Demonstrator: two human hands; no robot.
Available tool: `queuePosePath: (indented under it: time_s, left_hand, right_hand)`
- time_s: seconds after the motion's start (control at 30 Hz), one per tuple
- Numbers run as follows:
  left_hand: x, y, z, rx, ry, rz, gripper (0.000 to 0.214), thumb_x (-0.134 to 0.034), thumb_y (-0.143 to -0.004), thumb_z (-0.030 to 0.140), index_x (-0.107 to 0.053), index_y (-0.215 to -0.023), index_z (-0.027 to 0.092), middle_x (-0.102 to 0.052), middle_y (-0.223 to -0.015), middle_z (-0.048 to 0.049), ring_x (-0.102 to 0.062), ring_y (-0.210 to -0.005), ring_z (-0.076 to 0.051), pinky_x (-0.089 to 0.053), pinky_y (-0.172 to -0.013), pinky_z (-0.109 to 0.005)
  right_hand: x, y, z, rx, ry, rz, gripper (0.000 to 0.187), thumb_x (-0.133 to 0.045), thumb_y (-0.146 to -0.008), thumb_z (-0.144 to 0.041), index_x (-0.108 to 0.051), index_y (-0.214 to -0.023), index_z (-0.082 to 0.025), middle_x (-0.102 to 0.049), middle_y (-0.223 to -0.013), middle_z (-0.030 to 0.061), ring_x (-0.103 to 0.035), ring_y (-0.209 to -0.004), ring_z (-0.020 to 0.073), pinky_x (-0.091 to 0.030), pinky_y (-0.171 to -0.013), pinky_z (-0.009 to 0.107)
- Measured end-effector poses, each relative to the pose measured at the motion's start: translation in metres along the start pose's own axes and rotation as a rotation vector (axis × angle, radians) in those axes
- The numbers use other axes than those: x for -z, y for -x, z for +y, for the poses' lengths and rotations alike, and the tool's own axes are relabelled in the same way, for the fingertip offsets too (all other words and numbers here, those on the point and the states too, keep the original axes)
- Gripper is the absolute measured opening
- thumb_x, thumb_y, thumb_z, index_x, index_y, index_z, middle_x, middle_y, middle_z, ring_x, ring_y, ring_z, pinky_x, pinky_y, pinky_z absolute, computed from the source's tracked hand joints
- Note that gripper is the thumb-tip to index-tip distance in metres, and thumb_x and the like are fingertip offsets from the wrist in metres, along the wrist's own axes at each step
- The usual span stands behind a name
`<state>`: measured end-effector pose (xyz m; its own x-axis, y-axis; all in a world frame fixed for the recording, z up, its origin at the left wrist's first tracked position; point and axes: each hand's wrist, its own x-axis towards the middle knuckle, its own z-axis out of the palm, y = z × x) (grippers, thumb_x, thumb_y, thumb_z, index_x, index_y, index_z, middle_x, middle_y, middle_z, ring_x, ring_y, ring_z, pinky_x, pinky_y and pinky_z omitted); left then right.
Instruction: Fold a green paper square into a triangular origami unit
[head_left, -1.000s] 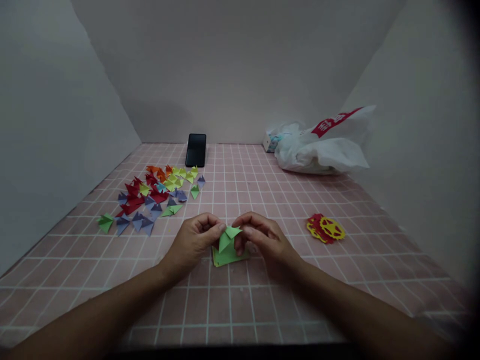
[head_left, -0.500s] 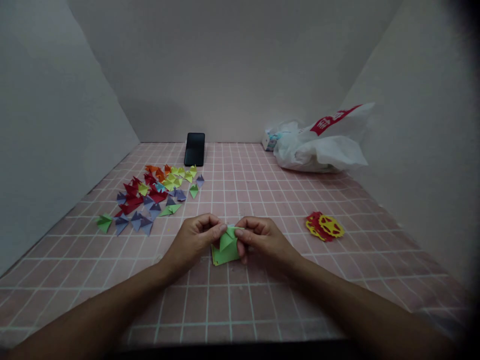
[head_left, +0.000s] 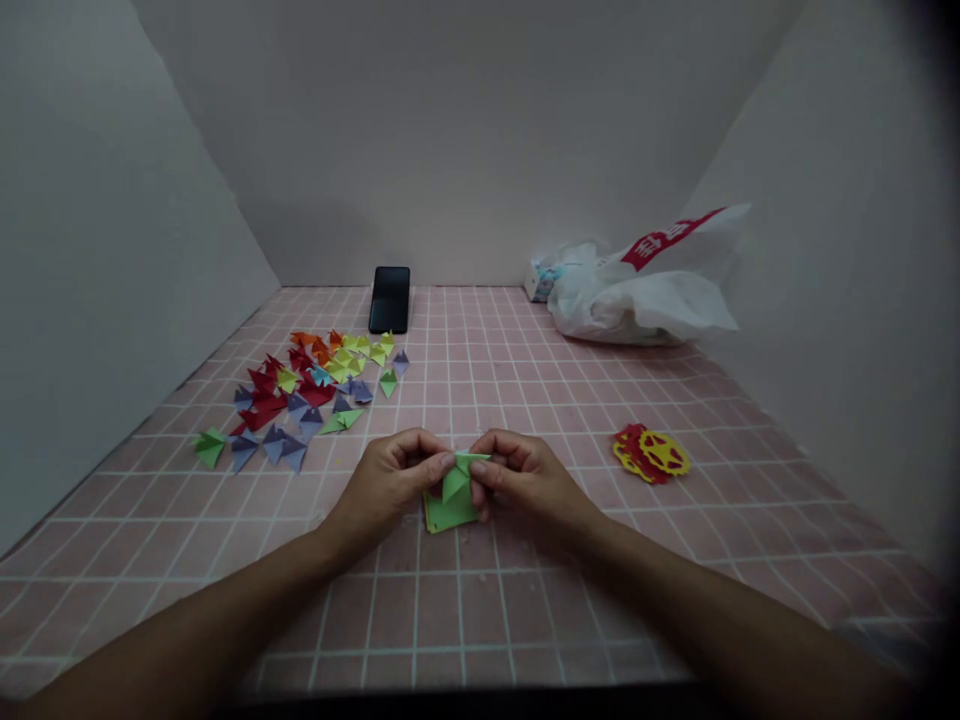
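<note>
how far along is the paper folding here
Done: a spread of folded triangle pieces lies at the left on the pink tiled table. In hand: the left hand and right hand pinch a green piece mid-fold. Left: green paper lies flat under it, unfolded.

The scene is dim and flat, lit softly from above and in front, with no glare. The left hand (head_left: 390, 480) and right hand (head_left: 529, 478) cast only faint shadows on the mat (head_left: 465, 600) beneath them. The green paper (head_left: 452, 497) between them is sharp enough to show its folds. Beyond the hands, the phone (head_left: 390, 298) reads as a plain black slab. Wide-angle distortion bends the walls outward, and dark vignetting eats the corners right of the right hand. The forearms nearest the camera look soft.
</note>
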<state>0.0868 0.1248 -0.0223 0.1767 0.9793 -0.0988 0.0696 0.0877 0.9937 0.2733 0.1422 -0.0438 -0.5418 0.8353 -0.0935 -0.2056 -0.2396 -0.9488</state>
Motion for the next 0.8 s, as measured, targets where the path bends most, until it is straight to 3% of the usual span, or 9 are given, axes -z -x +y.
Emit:
queuePosePath:
  time_s: [0.13,0.43,0.8]
  left_hand:
    - [0.0000,-0.0001,-0.0007,-0.023,-0.034,0.020,0.018,-0.067,-0.078,0.033,-0.063,-0.073,0.016,-0.056,-0.064,0.0026,-0.050,-0.059,-0.011,-0.042,-0.057,-0.023]
    - [-0.0009,0.0004,-0.0004,-0.023,-0.047,0.008,0.017,-0.067,-0.079,0.032,-0.064,-0.075,0.015,-0.057,-0.063,0.0025,-0.051,-0.057,-0.010,-0.042,-0.054,-0.021]
    - [0.0001,-0.0020,-0.0086,0.111,0.085,-0.014,0.024,-0.070,-0.077,0.039,-0.063,-0.076,0.016,-0.057,-0.063,0.0029,-0.051,-0.051,-0.009,-0.042,-0.051,-0.021]
  right_hand:
    - [-0.0006,0.0002,-0.0014,0.017,0.002,0.013,0.028,-0.060,-0.090,-0.043,-0.057,-0.079,-0.017,-0.064,-0.060,-0.0019,-0.058,-0.051,0.0093,-0.046,-0.054,0.023]
    - [-0.0006,-0.0016,-0.0015,0.005,0.010,0.042,0.027,-0.064,-0.086,-0.041,-0.057,-0.077,-0.017,-0.064,-0.058,-0.0029,-0.058,-0.048,0.0091,-0.047,-0.052,0.023]
    - [0.0007,-0.0026,-0.0006,0.006,0.032,0.044,0.025,-0.065,-0.085,-0.040,-0.057,-0.079,-0.018,-0.065,-0.060,-0.0030,-0.060,-0.049,0.0097,-0.047,-0.053,0.023]
